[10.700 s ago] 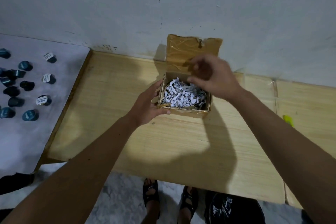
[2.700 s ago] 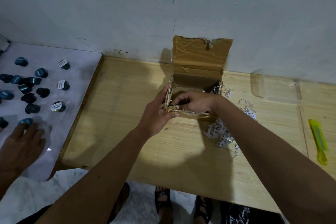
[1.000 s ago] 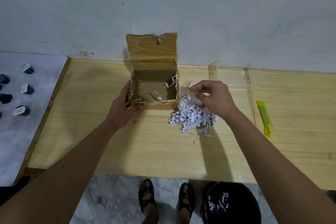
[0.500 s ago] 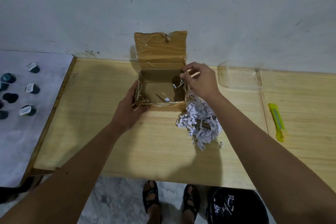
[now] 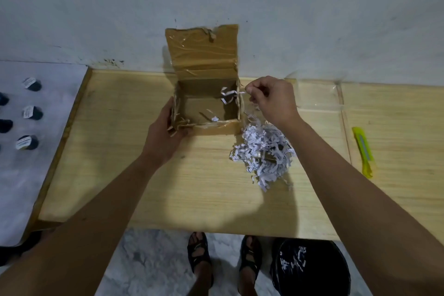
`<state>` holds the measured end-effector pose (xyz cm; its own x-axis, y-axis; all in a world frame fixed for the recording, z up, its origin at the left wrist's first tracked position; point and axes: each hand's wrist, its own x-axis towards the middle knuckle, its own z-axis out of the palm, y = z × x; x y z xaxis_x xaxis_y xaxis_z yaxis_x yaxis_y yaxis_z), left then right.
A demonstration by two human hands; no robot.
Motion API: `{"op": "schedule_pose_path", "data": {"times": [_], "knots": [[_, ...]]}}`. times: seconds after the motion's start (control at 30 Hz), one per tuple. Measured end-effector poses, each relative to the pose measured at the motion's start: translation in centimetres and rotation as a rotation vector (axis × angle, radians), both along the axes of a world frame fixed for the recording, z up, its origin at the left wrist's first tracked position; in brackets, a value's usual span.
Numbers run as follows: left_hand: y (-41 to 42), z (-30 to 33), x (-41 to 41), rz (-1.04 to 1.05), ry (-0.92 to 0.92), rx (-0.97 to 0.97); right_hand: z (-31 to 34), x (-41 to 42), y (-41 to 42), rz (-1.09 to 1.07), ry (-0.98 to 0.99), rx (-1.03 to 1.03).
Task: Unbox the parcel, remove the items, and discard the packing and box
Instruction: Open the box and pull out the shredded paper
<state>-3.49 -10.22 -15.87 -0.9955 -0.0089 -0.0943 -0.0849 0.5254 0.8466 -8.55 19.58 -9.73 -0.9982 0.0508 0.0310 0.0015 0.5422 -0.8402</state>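
Observation:
A small brown cardboard box [image 5: 217, 128] stands open on the wooden table [image 5: 197, 180], its taped lid [image 5: 203, 54] upright against the wall. Only a few paper shreds lie inside it. My left hand [image 5: 164, 138] grips the box's left front corner. My right hand [image 5: 270, 100] hovers over the box's right wall, fingers pinched on a strip of shredded paper [image 5: 228, 95] that trails into the box. A heap of white shredded paper [image 5: 263, 154] lies on the table right of the box, with something brownish partly buried in it.
A yellow utility knife [image 5: 362, 151] lies at the right. A clear plastic piece [image 5: 317, 96] rests by the wall. Several dark capsules [image 5: 28, 113] sit on a white sheet at the left. A black bin bag [image 5: 310, 269] with shreds stands on the floor by sandalled feet.
My right hand has lifted from the box's right rim, drawing a paper strip up and to the right. Over the earlier frames the shredded paper went from the box onto the table.

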Motion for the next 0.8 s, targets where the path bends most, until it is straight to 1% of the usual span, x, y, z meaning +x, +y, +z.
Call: {"op": "schedule_pose_path", "data": {"times": [0.13,0.2,0.27,0.37,0.57,0.8], "knots": [[-0.2,0.7,-0.4,-0.031,-0.008,-0.008,0.2,2.1,3.0,0.027,-0.081,-0.206],[-0.1,1.0,-0.4,-0.034,-0.013,-0.014,0.1,3.5,4.7,0.062,-0.108,-0.245],[0.1,0.9,-0.1,-0.012,-0.015,-0.007,-0.2,5.1,6.1,0.081,-0.127,-0.224],[0.4,0.9,0.9,0.013,0.021,-0.012,-0.7,7.4,7.4,0.111,-0.146,-0.128],[1.9,1.4,1.8,0.062,0.073,-0.023,-2.0,9.9,8.1,0.17,-0.129,0.014],[2.1,1.1,2.0,0.105,0.073,-0.023,-2.6,9.8,8.2,0.139,-0.136,0.026]]}}
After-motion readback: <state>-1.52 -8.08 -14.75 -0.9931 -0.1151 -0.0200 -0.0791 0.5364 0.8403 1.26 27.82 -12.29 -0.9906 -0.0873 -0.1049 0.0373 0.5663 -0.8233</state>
